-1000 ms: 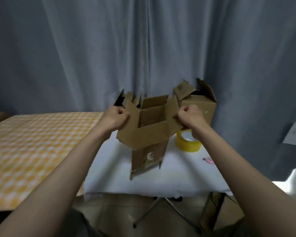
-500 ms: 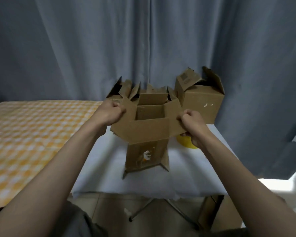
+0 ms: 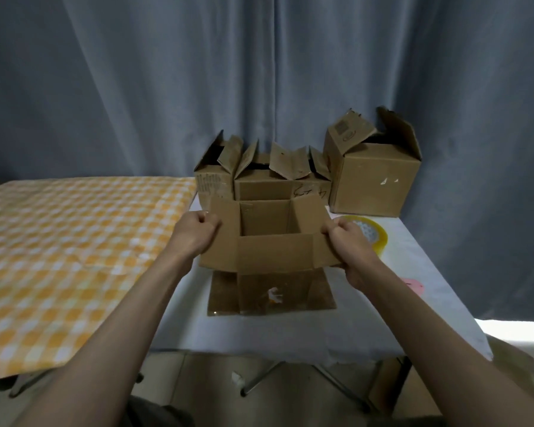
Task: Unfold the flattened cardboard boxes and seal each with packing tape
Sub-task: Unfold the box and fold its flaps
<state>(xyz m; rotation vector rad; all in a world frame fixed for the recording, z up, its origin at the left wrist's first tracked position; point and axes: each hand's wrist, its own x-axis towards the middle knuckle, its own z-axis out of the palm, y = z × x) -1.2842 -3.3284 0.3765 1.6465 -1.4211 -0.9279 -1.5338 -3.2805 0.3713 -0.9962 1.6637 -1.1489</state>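
Note:
A small brown cardboard box (image 3: 272,285) stands upright on the white table (image 3: 321,331), its top open and its four flaps spread outward. My left hand (image 3: 195,234) grips the left flap and my right hand (image 3: 347,241) grips the right flap. The box's front face has a torn white patch. A yellow roll of packing tape (image 3: 372,234) lies just right of the box, partly hidden behind my right hand.
Two opened boxes (image 3: 259,183) stand in a row behind the held one, and a taller box (image 3: 373,183) stands at the back right. A yellow checked cloth (image 3: 68,251) covers a table on the left. A pink object (image 3: 413,285) lies on the right. Grey curtains hang behind.
The box has come down from a tilted, lifted pose to stand squarely on the table. Both hands have stayed on its side flaps, and the view has shifted downward.

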